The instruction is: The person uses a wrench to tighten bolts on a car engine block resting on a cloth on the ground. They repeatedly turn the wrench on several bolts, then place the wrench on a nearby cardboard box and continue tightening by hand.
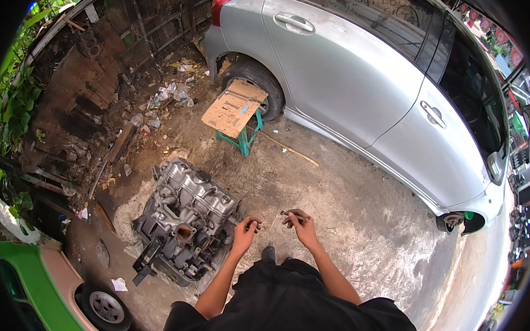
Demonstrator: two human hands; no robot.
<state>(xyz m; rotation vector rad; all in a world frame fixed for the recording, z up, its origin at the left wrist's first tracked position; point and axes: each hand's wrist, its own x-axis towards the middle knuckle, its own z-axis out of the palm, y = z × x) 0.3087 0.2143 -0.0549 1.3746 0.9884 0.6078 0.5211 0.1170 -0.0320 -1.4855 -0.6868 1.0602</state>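
An engine (187,220) with a silver top cover and dark lower parts rests on the ground to my left. Just beyond its right side, my left hand (244,233) is raised with its fingers curled and pinched; anything in them is too small to make out. Level with it, a little way to the right, my right hand (301,223) is closed in a pinch. A tiny dark bit shows at its fingertips, too small to name. The hands are apart, and neither touches the engine.
A silver car (356,71) stands ahead and to the right. Near its rear wheel is a green stool (240,141) topped by a worn board (234,109). A thin stick (291,149) lies beside it. Litter (171,95) lines the wooden wall; a green-and-pink vehicle (50,296) is at lower left.
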